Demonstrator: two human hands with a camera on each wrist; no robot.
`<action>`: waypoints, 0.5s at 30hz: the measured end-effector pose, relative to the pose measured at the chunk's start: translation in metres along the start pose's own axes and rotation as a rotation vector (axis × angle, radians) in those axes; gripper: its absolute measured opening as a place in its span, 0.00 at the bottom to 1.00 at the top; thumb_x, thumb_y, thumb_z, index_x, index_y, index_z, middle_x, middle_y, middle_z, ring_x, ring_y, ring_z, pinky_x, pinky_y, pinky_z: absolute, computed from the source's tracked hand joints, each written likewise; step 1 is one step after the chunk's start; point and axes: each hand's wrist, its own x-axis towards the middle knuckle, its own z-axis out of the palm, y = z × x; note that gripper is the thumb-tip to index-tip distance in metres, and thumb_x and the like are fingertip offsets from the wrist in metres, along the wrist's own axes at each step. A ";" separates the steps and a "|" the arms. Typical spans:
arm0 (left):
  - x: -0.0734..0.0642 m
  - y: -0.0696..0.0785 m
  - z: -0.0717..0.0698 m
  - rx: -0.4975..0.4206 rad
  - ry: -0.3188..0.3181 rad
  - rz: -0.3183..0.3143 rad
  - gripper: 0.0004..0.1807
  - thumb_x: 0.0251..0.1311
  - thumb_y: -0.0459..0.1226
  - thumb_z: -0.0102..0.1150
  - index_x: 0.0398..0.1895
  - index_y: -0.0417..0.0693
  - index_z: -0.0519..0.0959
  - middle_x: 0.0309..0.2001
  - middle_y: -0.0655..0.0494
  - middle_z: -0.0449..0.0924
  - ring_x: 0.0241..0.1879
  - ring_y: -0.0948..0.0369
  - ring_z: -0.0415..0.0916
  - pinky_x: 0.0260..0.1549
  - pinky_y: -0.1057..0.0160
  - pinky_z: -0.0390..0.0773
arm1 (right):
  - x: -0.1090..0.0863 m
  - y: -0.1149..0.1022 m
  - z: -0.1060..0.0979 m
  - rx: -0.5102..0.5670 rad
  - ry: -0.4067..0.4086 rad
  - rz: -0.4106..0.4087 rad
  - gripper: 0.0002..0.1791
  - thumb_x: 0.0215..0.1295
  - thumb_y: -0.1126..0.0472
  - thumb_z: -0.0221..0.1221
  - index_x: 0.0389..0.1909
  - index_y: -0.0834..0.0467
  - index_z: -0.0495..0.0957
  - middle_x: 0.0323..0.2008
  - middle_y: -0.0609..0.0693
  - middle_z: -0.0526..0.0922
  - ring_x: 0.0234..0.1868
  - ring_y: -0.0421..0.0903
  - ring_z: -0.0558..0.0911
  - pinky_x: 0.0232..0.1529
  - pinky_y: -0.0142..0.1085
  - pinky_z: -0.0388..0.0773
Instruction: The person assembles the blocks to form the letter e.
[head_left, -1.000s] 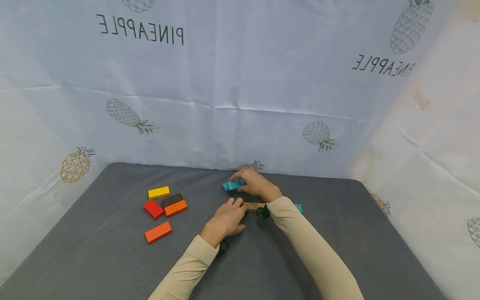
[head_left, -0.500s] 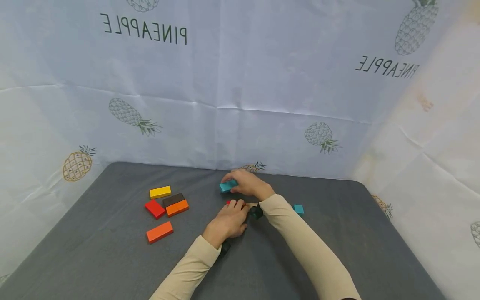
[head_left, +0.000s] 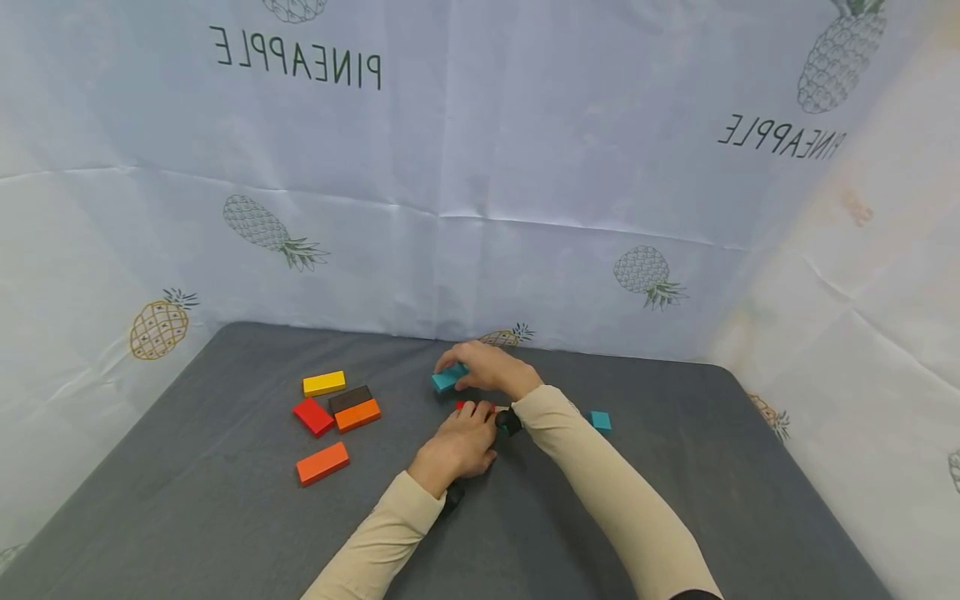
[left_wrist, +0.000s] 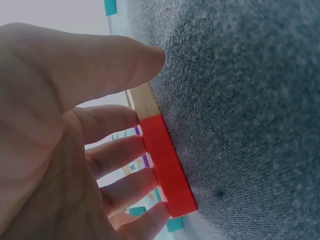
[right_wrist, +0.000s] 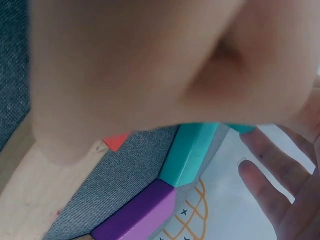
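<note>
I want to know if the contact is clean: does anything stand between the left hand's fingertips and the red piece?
Nothing visible does. In the left wrist view, the left hand appears to rest its fingertips right against the long side of the red piece. A pale wooden piece adjoins the red end, not in between.

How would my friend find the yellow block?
On the big grey table, look left of the left hand for a bunch of blocks. The yellow block lies at the back, nearest the pineapple cloth. It's the only yellow one; its neighbours are red, dark brown and orange.
</note>
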 end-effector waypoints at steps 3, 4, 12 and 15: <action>0.000 -0.001 -0.001 0.002 -0.007 0.005 0.31 0.67 0.49 0.60 0.69 0.46 0.69 0.66 0.51 0.65 0.59 0.53 0.65 0.63 0.57 0.70 | 0.000 -0.001 0.001 0.008 -0.015 -0.009 0.21 0.64 0.63 0.65 0.58 0.50 0.80 0.60 0.48 0.80 0.63 0.47 0.77 0.60 0.38 0.76; -0.001 -0.001 -0.001 0.004 -0.009 0.006 0.31 0.67 0.49 0.60 0.69 0.46 0.69 0.66 0.51 0.65 0.59 0.53 0.65 0.63 0.57 0.70 | 0.000 -0.001 0.001 0.011 -0.021 -0.011 0.21 0.64 0.63 0.65 0.58 0.50 0.80 0.61 0.48 0.79 0.63 0.47 0.77 0.61 0.39 0.75; -0.002 -0.001 -0.001 0.020 0.017 0.015 0.31 0.65 0.49 0.62 0.68 0.46 0.70 0.65 0.51 0.67 0.58 0.54 0.67 0.60 0.59 0.72 | -0.007 -0.001 -0.004 0.051 0.002 0.007 0.23 0.68 0.65 0.61 0.64 0.51 0.77 0.65 0.49 0.76 0.66 0.51 0.75 0.63 0.43 0.74; -0.001 -0.002 -0.001 0.002 0.021 0.010 0.32 0.65 0.49 0.62 0.69 0.49 0.70 0.64 0.52 0.67 0.58 0.54 0.67 0.60 0.58 0.73 | -0.012 0.003 -0.008 0.096 0.038 0.024 0.23 0.69 0.65 0.60 0.64 0.51 0.76 0.65 0.50 0.76 0.67 0.52 0.74 0.63 0.45 0.74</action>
